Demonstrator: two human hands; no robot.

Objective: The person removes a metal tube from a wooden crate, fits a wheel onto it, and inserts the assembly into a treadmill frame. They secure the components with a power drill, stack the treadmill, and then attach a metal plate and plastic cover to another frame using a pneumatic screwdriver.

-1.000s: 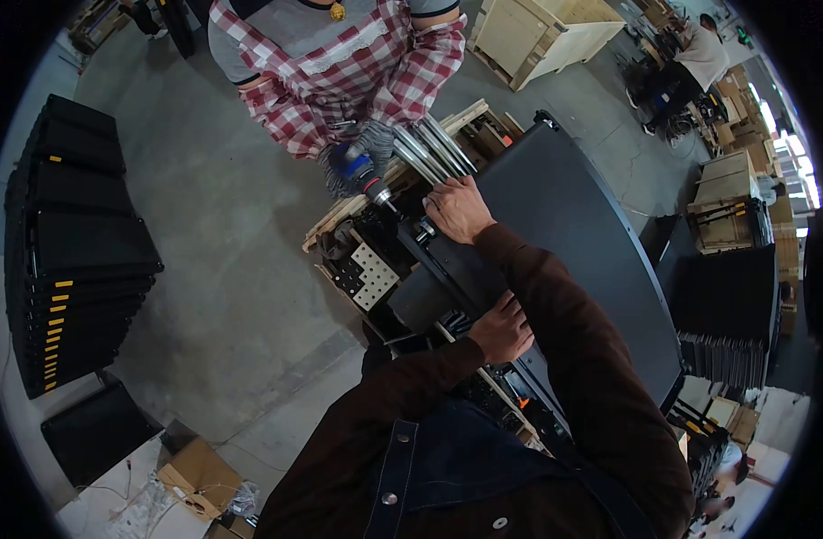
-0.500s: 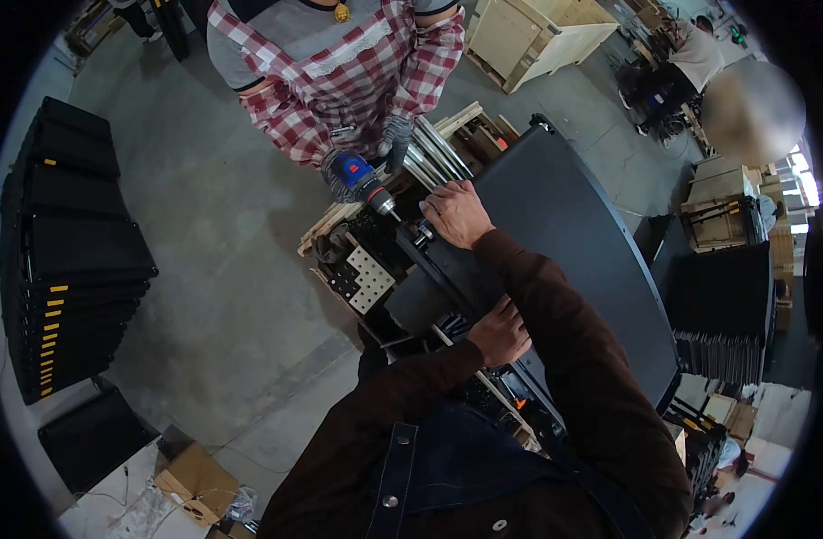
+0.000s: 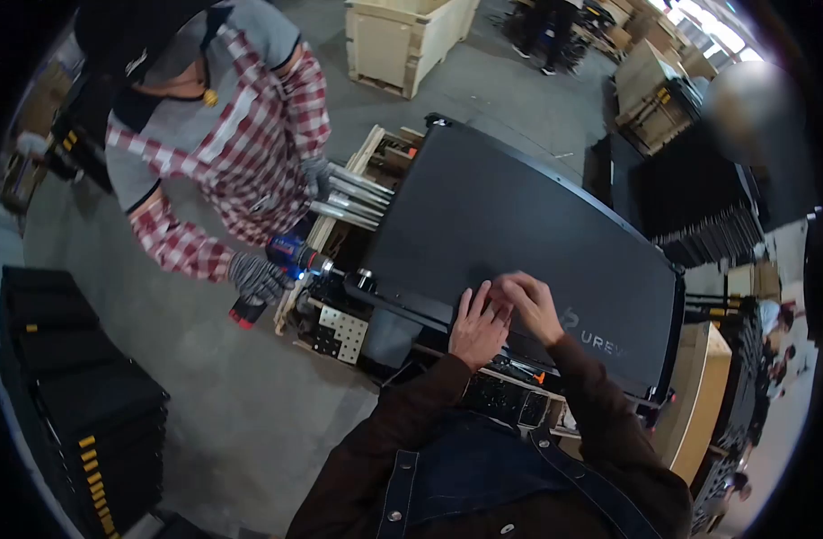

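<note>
A long black walking pad (image 3: 510, 207) with pale "UREV" lettering lies in front of me. My left hand (image 3: 480, 332) rests on its near edge, fingers stretched out flat. Just right of it, above the belt, is my right hand (image 3: 532, 307) with its fingers curled in. Whether anything is between those fingers is hidden and slightly blurred. Across from me, a co-worker's gloved hand (image 3: 261, 277) holds a blue power drill (image 3: 295, 255), its tip close to a round metal end piece (image 3: 365, 280) at the pad's left corner.
Metal tubes (image 3: 353, 199) lie in a wooden crate under the pad's far left end. A perforated light plate (image 3: 341, 334) sits below the corner. Stacked black panels (image 3: 79, 359) stand at the left, with another dark stack (image 3: 708, 211) at the right. A wooden crate (image 3: 402, 45) stands behind.
My right hand has left the pad's corner and come back beside my left hand. My view has turned, so the co-worker and drill appear further left and the lettering shows.
</note>
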